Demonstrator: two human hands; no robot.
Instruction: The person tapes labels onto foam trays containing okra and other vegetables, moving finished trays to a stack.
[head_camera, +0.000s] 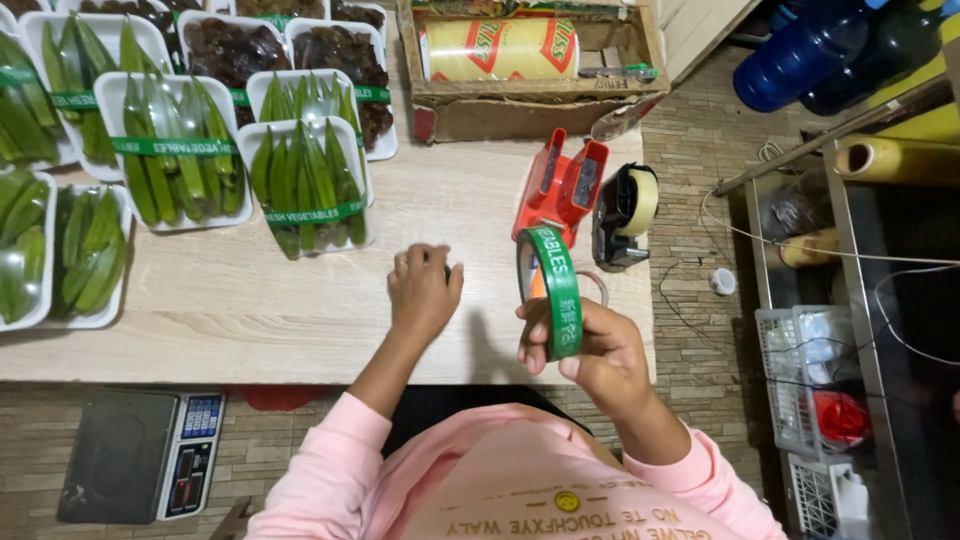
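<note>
Pink sleeves fill the bottom of the frame, and from them my right hand (600, 355) comes up at centre right with its fingers wrapped round a green tape roll (552, 290), held on edge just over the table's near edge. My left hand (423, 290) rests at centre frame, fingers curled down on the table (250, 310) over something small and dark I cannot make out. Bare wood lies open to the left of that hand, up to the okra trays (305, 185) at upper left. A red dispenser (560, 185) and a black one (622, 215) crowd the table's right edge; a cardboard box (530, 110) closes the far side.
</note>
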